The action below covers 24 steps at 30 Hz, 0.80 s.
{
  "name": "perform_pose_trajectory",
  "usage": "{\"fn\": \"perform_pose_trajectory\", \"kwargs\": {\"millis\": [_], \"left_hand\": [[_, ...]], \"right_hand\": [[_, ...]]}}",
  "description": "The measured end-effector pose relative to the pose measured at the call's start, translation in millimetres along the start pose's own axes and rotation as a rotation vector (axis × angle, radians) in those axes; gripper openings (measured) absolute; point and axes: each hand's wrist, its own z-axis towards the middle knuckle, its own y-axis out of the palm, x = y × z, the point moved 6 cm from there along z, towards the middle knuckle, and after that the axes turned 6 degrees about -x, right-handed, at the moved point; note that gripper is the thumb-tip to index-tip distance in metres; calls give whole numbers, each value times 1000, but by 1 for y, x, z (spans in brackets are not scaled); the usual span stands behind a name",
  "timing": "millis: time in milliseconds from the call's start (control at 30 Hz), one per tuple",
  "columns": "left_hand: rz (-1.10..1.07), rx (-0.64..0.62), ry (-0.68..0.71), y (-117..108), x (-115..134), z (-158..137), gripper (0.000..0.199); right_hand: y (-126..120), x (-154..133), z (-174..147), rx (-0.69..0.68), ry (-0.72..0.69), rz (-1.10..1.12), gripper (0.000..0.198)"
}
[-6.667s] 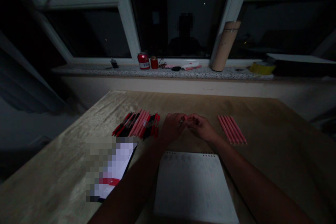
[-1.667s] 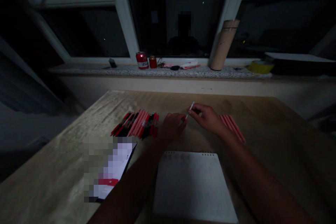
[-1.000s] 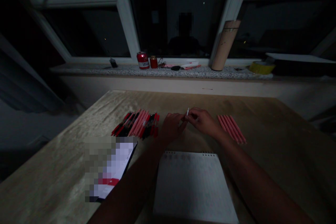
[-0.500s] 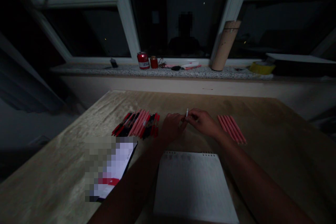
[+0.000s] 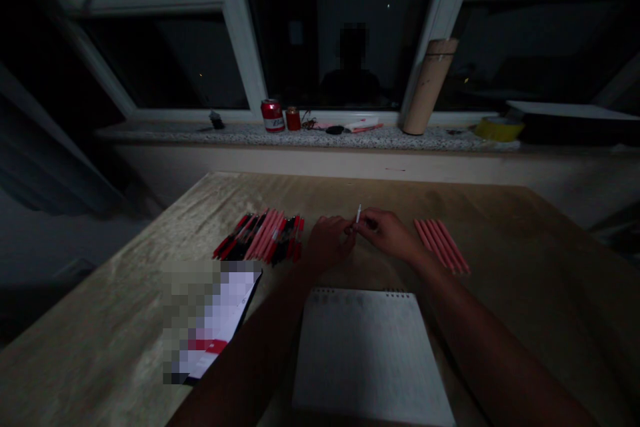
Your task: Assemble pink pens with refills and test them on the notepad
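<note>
Pinching a slim white stick (image 5: 359, 213) now in the right hand (image 5: 385, 232), holding it almost upright above the table (image 5: 380, 192)! Down at its lower end, with the left hand (image 5: 330, 240) curled in right beside; too gloomy to tell whether gripping it there or merely touching. Doing all this just beyond the far edge of a notepad (image 5: 370, 353). Over on the right, just past the right hand, a neat slanted row of pink pens (image 5: 441, 245), all lying side by side. Over on the left, near the left hand, a packed bunch of pens (image 5: 259, 237) in red, black and pink. Nearer, below that bunch, a phone (image 5: 223, 320) with its screen lit. And up on the sill (image 5: 375, 140): a red can (image 5: 273, 116), a jar (image 5: 293, 120) close beside, and farther right a tall tube (image 5: 430, 88).
</note>
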Motion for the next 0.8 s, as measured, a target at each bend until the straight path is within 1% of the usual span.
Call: {"fn": "perform_pose_trajectory", "kwargs": {"millis": [100,233,400,667,800], "left_hand": [[22,-3,-14,0,-4,1,18],[129,-9,-105,0,-14,1,20],[228,-48,-195,2,-21,0,26],[303,-133,-234,10,-21,1,24],[362,-158,-227,12,-19,2,20]], "right_hand": [[0,1,1,5,-9,-8,13],[1,3,0,-6,-7,9,13],[2,2,-1,-15,-5,18,13],[1,0,0,-12,-5,18,13],[1,1,-1,-12,5,19,12]]}}
